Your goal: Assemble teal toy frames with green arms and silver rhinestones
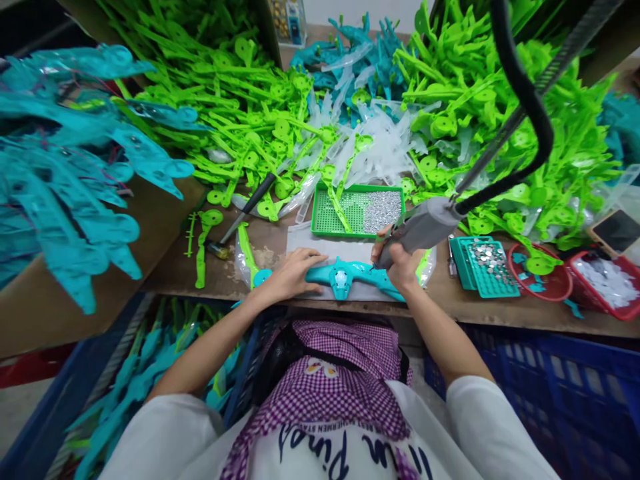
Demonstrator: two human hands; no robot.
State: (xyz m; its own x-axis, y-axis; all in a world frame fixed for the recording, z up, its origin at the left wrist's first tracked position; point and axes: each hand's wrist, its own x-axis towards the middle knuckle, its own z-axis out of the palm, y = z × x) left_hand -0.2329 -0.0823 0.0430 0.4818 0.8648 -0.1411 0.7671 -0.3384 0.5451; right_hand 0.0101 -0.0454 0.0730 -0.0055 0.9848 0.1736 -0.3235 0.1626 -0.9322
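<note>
A turquoise plastic piece (pixel 341 277) with a pointed middle lies across a pale sheet at the table's front edge. My left hand (pixel 294 275) rests over its left part, fingers wrapped on it. In my right hand (pixel 399 261) is a grey power screwdriver (pixel 423 223), hung from above with a black cable; its tip meets the right arm of the piece. Just behind, a green tray (pixel 336 212) holds small silver screws and a lime green part.
Lime green parts (pixel 240 100) pile up behind, with clear plastic parts (pixel 375 143) between. Turquoise assemblies (pixel 65 153) stack at left. A teal tray (pixel 487 267) and red baskets (pixel 607 283) stand at right. Blue crates (pixel 560 387) sit below the table.
</note>
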